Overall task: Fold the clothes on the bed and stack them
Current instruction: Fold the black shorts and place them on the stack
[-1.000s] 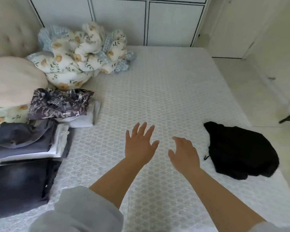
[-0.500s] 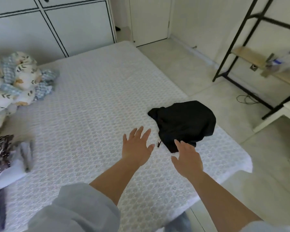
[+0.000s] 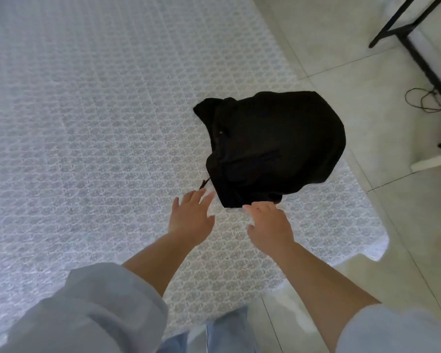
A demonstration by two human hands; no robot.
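From the head camera we look down on a bed (image 3: 92,128) covered in a white cloth with a small repeated pattern. It fills the left and middle of the view, and its near right corner ends just right of our arms.

A black garment (image 3: 273,149) lies in a loose, unfolded heap on the right part of the bed, close to its right edge. A thin dark cord (image 3: 204,184) sticks out from the heap's near left side onto the cover.

Our left hand (image 3: 191,217) reaches out over the cover, palm down, fingers straight and spread, holding nothing. Its fingertips are just beside the cord and the near left edge of the garment; we cannot tell whether they touch either one.

Our right hand (image 3: 269,225) is just right of the left hand, palm down, fingers loosely extended and apart, gripping nothing. Its fingertips reach the near edge of the garment, and we cannot tell whether they rest on the fabric or hover at it.

Both forearms are bare, with grey sleeves (image 3: 92,309) pushed up near the elbows.

To the right of the bed lies a pale tiled floor (image 3: 341,47). At the far right stands a black metal frame (image 3: 415,52), with a thin dark cable (image 3: 428,100) looped on the floor beside it.
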